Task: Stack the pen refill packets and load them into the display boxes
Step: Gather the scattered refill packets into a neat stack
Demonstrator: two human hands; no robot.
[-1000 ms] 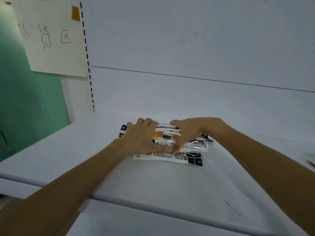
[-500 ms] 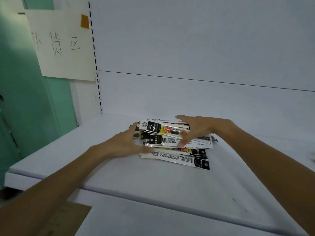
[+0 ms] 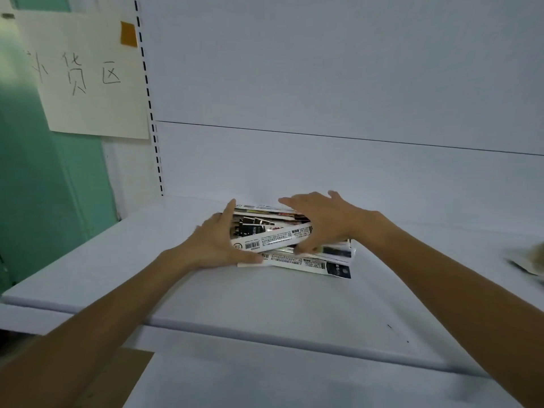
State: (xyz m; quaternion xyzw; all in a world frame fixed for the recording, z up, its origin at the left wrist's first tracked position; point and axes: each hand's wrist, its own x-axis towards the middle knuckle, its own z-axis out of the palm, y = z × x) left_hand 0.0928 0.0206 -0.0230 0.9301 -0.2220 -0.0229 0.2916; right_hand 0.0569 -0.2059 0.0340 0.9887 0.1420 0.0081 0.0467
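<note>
A loose stack of pen refill packets [image 3: 273, 238], white and black with barcodes, lies on the white shelf [image 3: 265, 304] near the back wall. My left hand [image 3: 216, 244] holds the stack's left end, fingers up along the end and thumb along the front edge. My right hand [image 3: 322, 222] arches over the top of the stack, thumb curled against its front. One white packet sits tilted across the front between my hands. A bottom packet [image 3: 312, 265] sticks out toward me and to the right. No display box is in view.
A paper sign [image 3: 85, 78] with handwriting hangs on the left upright. A green wall [image 3: 35, 187] stands at the left. Brown cardboard [image 3: 117, 378] shows below the shelf edge. A blurred object [image 3: 527, 260] lies at the far right of the shelf.
Both hands went from pressing on top of the packets to closing in on the stack's ends. The packets have bunched up and one now sits tilted. My view has shifted left.
</note>
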